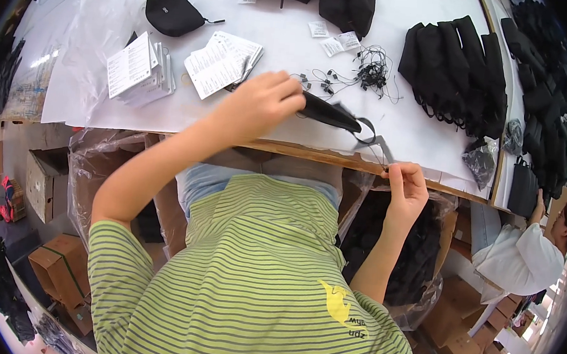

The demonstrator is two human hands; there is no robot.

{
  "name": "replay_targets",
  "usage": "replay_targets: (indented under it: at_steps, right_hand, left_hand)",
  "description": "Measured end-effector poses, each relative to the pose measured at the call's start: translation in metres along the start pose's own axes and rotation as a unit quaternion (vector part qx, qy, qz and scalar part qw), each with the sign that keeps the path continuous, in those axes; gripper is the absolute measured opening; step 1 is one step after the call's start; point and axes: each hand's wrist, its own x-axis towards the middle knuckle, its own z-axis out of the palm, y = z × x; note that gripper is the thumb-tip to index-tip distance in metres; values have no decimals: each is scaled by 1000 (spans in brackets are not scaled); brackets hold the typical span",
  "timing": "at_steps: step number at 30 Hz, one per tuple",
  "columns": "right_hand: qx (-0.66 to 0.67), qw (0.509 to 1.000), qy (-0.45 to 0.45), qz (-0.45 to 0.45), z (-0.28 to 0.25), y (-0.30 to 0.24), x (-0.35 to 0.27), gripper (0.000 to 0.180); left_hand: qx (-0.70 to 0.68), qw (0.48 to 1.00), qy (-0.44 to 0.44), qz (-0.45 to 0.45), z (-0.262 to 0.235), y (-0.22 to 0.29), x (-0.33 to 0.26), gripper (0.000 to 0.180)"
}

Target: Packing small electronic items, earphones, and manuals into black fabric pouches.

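In front of me, my left hand (266, 101) is closed on one end of a narrow black pouch (329, 112), held just above the table's near edge. A thin black strap loop (367, 130) sticks out of the pouch's other end. My right hand (407, 184), lower and to the right, pinches a thin black cord (381, 160) near that loop. A grey, blurred tag (385, 149) hangs between the loop and my right fingers. How the cord and tag join the loop is too blurred to tell.
Stacks of white printed cards (222, 64) lie left of the pouch, below another black pouch (173, 11). A tangle of black cords (374, 70) lies beyond my hands. Black pouches (451, 74) are piled right. A person (519, 255) works at far right.
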Motion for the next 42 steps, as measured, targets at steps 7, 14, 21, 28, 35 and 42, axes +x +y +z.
replay_targets:
  at_steps: [7, 14, 21, 28, 35, 42]
  right_hand:
    - [-400, 905, -88, -112, 12, 0, 20, 48]
    - [-486, 805, -282, -192, 11, 40, 30, 58]
    - [-256, 930, -259, 57, -7, 31, 22, 36]
    - [600, 746, -279, 76, -32, 34, 16, 54]
    - [423, 846, 224, 236, 23, 27, 43, 24]
    - [383, 893, 151, 184, 46, 44, 47, 24]
  left_hand:
    - [8, 995, 39, -88, 22, 15, -33, 20]
    - [-9, 997, 25, -69, 21, 0, -22, 15]
    - [-68, 982, 107, -142, 4, 4, -6, 14]
    - [-145, 962, -48, -225, -33, 28, -26, 17]
    - [-221, 948, -151, -174, -39, 69, -45, 16]
    - [-225, 952, -175, -111, -33, 84, -43, 16]
